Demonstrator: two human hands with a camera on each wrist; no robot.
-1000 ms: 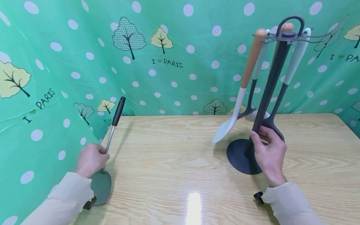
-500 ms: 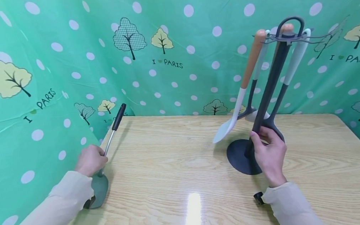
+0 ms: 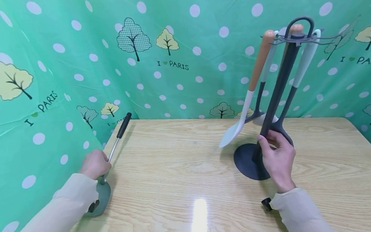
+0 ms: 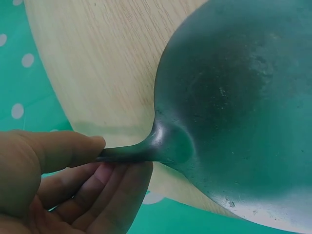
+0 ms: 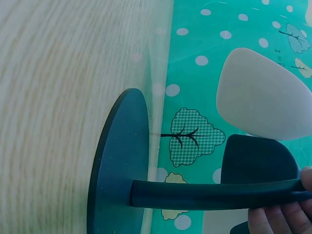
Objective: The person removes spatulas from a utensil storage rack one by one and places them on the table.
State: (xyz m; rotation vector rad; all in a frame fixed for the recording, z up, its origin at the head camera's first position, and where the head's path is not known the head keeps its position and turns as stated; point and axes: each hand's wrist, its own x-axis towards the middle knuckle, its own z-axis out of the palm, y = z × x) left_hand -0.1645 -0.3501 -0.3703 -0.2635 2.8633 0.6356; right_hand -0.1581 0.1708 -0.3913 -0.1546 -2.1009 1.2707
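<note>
At the left of the table, my left hand (image 3: pixel 95 165) pinches a metal wok spatula (image 3: pixel 124 125) low on its shaft, just above the blade. The spatula leans, its black handle pointing up and away, its wide rounded blade (image 4: pixel 234 102) towards me. Whether the blade touches the table I cannot tell. On the right, my right hand (image 3: pixel 278 157) grips the dark post of a utensil stand (image 3: pixel 280 82) above its round base (image 3: pixel 247 158). Several utensils hang from the stand's top ring, among them a white turner with an orange-brown handle (image 3: pixel 258 63).
A green dotted cloth (image 3: pixel 186 82) with printed trees closes off the back and sides of the wooden table (image 3: pixel 169 161). In the right wrist view, a pale utensil head (image 5: pixel 263 92) and a dark one (image 5: pixel 256 158) hang close to the post.
The spatula's handle end has come down, so it leans lower, and its blade has shifted slightly left and towards me. My right hand and the stand have stayed in place.
</note>
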